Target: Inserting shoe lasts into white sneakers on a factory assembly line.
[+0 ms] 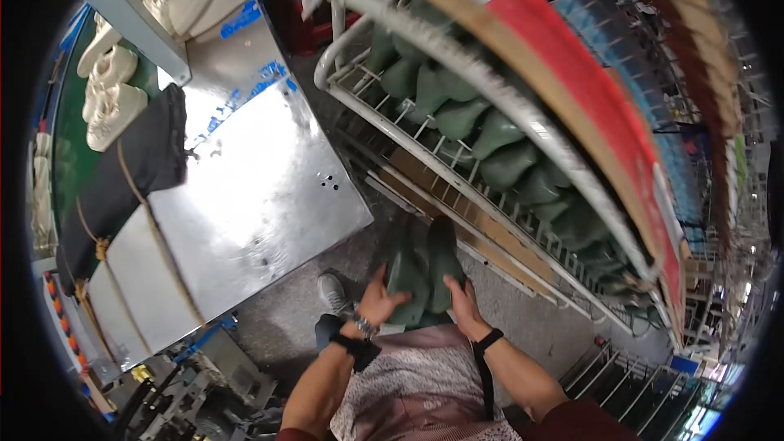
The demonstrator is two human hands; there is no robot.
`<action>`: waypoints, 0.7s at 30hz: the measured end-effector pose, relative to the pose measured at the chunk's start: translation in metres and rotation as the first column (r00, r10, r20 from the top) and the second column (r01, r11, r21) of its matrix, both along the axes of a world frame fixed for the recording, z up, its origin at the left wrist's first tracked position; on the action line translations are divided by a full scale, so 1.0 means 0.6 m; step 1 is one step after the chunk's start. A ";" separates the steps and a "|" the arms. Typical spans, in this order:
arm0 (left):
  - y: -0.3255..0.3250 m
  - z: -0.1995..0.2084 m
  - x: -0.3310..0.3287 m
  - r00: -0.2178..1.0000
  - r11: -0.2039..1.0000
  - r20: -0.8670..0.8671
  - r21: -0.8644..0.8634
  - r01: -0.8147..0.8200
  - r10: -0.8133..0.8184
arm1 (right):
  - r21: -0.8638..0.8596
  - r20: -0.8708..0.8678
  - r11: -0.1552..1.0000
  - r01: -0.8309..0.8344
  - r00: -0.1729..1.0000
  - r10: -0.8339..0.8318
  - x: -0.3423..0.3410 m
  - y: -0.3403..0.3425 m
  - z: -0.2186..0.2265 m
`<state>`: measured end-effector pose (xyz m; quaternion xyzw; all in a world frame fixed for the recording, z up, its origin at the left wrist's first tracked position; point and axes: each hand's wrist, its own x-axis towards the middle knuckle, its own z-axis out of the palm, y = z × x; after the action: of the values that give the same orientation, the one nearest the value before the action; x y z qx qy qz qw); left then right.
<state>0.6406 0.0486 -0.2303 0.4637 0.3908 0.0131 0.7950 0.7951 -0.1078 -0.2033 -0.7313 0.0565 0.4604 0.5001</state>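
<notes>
In front of my waist are dark green, glossy shoe lasts, side by side. My left hand [380,300] grips the left shoe last [407,278] along its outer side, with the thumb lying over it. Around the outer side of the right shoe last [443,269] closes my right hand [466,304]. The lasts point away from me, and their far ends lie in shadow near the rack. Fingers beneath them are hidden.
A white wire rack [425,147] on my right carries several green shoe lasts [494,132], with cardboard and red sheeting above. Left stands a shiny metal table [245,204] with a corded black cloth [135,171]. White shoes [114,106] sit on a green belt beyond.
</notes>
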 end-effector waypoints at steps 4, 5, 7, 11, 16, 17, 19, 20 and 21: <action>0.102 -0.175 0.167 0.994 0.685 -0.111 0.724 0.085 -0.005 | -0.074 0.286 0.996 0.047 0.958 -0.024 0.112 0.071 -0.258; 0.130 -0.158 0.213 0.955 0.707 -0.294 0.671 0.225 -0.025 | -0.077 0.293 0.995 0.056 0.956 -0.032 0.141 0.089 -0.297; 0.201 -0.187 0.271 0.897 0.576 -0.439 0.720 0.386 -0.053 | -0.017 0.119 0.998 0.054 0.992 -0.051 0.182 0.158 -0.352; 0.270 -0.293 0.327 0.866 0.104 -0.500 0.862 0.496 0.015 | 0.074 0.824 0.854 -0.515 0.513 0.238 0.222 0.245 -0.479; 0.312 -0.369 0.297 0.793 -0.024 -0.584 0.807 0.590 -0.175 | 0.064 0.682 0.916 -0.395 0.687 0.249 0.194 0.435 -0.527; 0.275 -0.367 0.246 0.835 0.221 -0.505 0.859 0.462 0.217 | 0.081 0.618 0.907 -0.414 0.734 0.280 0.168 0.419 -0.541; 0.171 -0.255 0.233 0.930 0.494 -0.121 0.867 -0.072 0.347 | 0.007 0.523 0.908 -0.418 0.776 0.353 0.248 0.347 -0.579; 0.145 -0.196 0.154 0.948 0.512 -0.274 0.844 0.158 0.159 | 0.015 0.451 0.880 -0.475 0.789 0.418 0.272 0.263 -0.591; 0.104 -0.127 0.086 0.912 0.509 -0.411 0.781 0.363 -0.019 | 0.023 0.388 0.838 -0.545 0.777 0.495 0.321 0.181 -0.591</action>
<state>0.6919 0.1110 -0.3067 0.8242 0.4152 0.0281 0.3841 0.9880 0.0005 -0.5579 -0.7557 -0.2732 0.4384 0.4025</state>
